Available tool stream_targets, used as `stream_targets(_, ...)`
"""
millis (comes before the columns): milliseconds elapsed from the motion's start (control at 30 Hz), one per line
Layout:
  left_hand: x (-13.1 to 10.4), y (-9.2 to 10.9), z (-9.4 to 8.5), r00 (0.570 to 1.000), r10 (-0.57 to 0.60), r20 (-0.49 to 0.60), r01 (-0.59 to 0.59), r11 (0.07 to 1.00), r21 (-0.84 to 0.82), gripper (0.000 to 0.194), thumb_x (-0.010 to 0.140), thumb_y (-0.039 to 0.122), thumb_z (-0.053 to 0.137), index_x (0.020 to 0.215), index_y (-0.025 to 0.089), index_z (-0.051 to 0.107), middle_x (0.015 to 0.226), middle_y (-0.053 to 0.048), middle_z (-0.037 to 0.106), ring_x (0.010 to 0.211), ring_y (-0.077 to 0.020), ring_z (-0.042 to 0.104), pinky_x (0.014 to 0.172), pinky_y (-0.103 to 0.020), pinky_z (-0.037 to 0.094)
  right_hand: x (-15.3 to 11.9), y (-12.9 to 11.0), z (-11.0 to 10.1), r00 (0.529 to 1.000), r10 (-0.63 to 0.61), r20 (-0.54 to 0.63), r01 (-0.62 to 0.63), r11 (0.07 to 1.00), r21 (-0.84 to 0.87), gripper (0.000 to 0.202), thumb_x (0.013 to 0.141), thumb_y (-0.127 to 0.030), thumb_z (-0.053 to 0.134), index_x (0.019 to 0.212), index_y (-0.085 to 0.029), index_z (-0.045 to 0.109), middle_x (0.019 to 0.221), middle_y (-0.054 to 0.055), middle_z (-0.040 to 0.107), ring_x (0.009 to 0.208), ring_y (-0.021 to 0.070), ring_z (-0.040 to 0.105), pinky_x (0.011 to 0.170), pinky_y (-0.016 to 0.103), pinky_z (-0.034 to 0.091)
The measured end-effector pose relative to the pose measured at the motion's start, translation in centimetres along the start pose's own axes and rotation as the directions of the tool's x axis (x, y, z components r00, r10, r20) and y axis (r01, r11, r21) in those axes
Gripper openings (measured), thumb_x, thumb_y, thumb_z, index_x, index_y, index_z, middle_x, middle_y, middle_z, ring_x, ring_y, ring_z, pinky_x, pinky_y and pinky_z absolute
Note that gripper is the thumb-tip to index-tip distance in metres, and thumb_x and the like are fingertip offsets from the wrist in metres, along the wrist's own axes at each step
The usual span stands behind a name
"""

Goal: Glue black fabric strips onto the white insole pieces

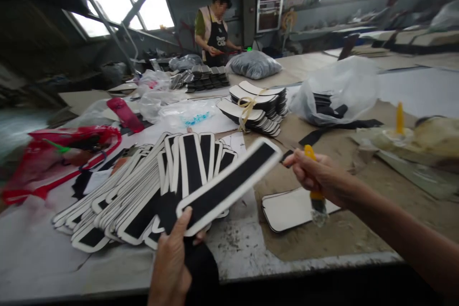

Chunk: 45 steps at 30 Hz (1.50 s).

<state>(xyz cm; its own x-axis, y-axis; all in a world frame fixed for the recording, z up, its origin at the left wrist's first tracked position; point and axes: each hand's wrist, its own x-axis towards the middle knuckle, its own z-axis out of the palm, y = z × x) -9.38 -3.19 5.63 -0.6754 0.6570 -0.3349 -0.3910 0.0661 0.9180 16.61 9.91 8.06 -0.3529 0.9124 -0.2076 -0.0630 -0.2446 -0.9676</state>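
My left hand (174,256) is closed on the near end of a long curved strip (229,182), cream at the border with a black band down its middle. It is held tilted, its far end up to the right. My right hand (315,172) grips a brush with a yellow handle (316,195), bristles pointing down. At its fingertips, by the strip's far end, is a small black piece (287,155); whether it is pinched there I cannot tell. Beneath the brush lie cream curved panels (287,210). A fanned pile of similar strips (132,201) lies behind my left hand.
Behind stand tied cream-and-black bundles (256,105) and a clear bag of black pieces (333,91). A red bag (64,162) lies left. Another yellow handle (399,118) stands up at right. Across the table a person in an apron (215,33) works. The worn table edge (251,272) is near me.
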Motion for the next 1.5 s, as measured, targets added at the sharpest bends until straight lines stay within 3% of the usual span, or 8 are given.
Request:
stream_targets(100,0.3,0.2,-0.2,0.993,-0.11,0.033,0.109,0.994,0.013,0.036,0.056,0.036,0.08,0.074,0.016,0.056,0.061,0.003,0.054,0.044,-0.0074,0.041,0.038,-0.018,0.034,0.0,-1.2,-0.9,0.993,-0.102,-0.054,0.096,0.991,-0.093,0.042,0.072,-0.056,0.066,0.08,-0.015,0.06,0.052,-0.005,0.042,0.042,0.0048,0.031,0.037,0.017,0.021)
stream_targets(200,-0.9,-2.2,0.4,0.962,-0.237,0.132,0.208,0.957,0.204,0.038,0.057,0.043,0.078,0.071,0.014,0.059,0.054,0.001,0.054,0.04,-0.0074,0.04,0.037,-0.018,0.032,-1.2,-1.0,-3.3,0.968,-0.126,-0.217,0.108,0.99,-0.091,0.04,0.072,-0.055,0.066,0.074,-0.016,0.06,0.053,-0.005,0.043,0.041,0.005,0.032,0.037,0.018,0.022)
stream_targets(467,-2.8,-8.6,7.4,0.904,-0.211,0.371,0.024,0.894,0.448,0.043,0.063,0.053,0.069,0.075,0.013,0.059,0.045,0.002,0.052,0.038,-0.0088,0.038,0.039,-0.02,0.026,-3.4,2.1,-6.9,0.84,-0.191,-0.508,0.205,0.978,-0.029,0.048,0.075,-0.068,0.052,0.077,-0.02,0.06,0.075,0.002,0.058,0.067,0.0145,0.055,0.058,0.023,0.046)
stream_targets(633,-2.0,-9.5,8.7,0.861,-0.262,0.435,0.001,0.857,0.515,0.038,0.066,0.048,0.065,0.052,0.018,0.048,0.036,0.002,0.044,0.035,-0.0096,0.035,0.039,-0.022,0.024,-3.3,4.2,-4.4,0.86,-0.146,-0.489,0.203,0.977,0.064,0.051,0.077,-0.07,0.046,0.077,-0.02,0.056,0.07,0.001,0.052,0.058,0.0125,0.05,0.048,0.022,0.04)
stream_targets(833,-2.4,-9.7,8.2,0.848,-0.274,0.453,-0.012,0.846,0.534,0.038,0.073,0.049,0.06,0.054,0.018,0.048,0.04,0.002,0.045,0.04,-0.0097,0.035,0.043,-0.021,0.025,-2.3,7.4,-1.8,0.907,-0.078,-0.415,0.143,0.981,0.129,0.046,0.074,-0.065,0.056,0.077,-0.019,0.054,0.073,0.001,0.052,0.06,0.0126,0.052,0.054,0.023,0.045)
stream_targets(1000,-2.1,-10.4,7.7,0.842,-0.295,0.452,-0.01,0.828,0.56,0.038,0.075,0.05,0.057,0.056,0.019,0.047,0.041,0.003,0.044,0.04,-0.0099,0.035,0.042,-0.022,0.024,-2.9,8.0,-2.6,0.926,-0.106,-0.363,0.056,0.988,-0.145,0.031,0.077,-0.048,0.063,0.081,-0.019,0.054,0.076,-0.001,0.052,0.062,0.0119,0.055,0.061,0.024,0.047)
stream_targets(1233,-2.1,-10.5,7.5,0.858,-0.275,0.434,-0.042,0.804,0.593,0.038,0.077,0.049,0.057,0.055,0.019,0.046,0.041,0.003,0.044,0.041,-0.0103,0.035,0.044,-0.023,0.025,-4.6,5.9,-6.1,0.804,-0.386,-0.453,0.018,0.776,-0.63,0.021,0.084,-0.042,0.054,0.082,-0.02,0.054,0.077,0.002,0.055,0.068,0.017,0.056,0.066,0.029,0.045)
stream_targets(1500,-2.1,-10.5,7.1,0.869,-0.249,0.429,-0.092,0.769,0.633,0.043,0.073,0.053,0.059,0.048,0.02,0.047,0.04,0.001,0.045,0.042,-0.0135,0.039,0.046,-0.026,0.027,-5.6,5.2,-8.9,0.66,-0.707,-0.253,0.087,0.407,-0.909,0.011,0.088,-0.029,0.05,0.082,-0.021,0.055,0.081,0.005,0.056,0.079,0.0202,0.055,0.076,0.033,0.044)
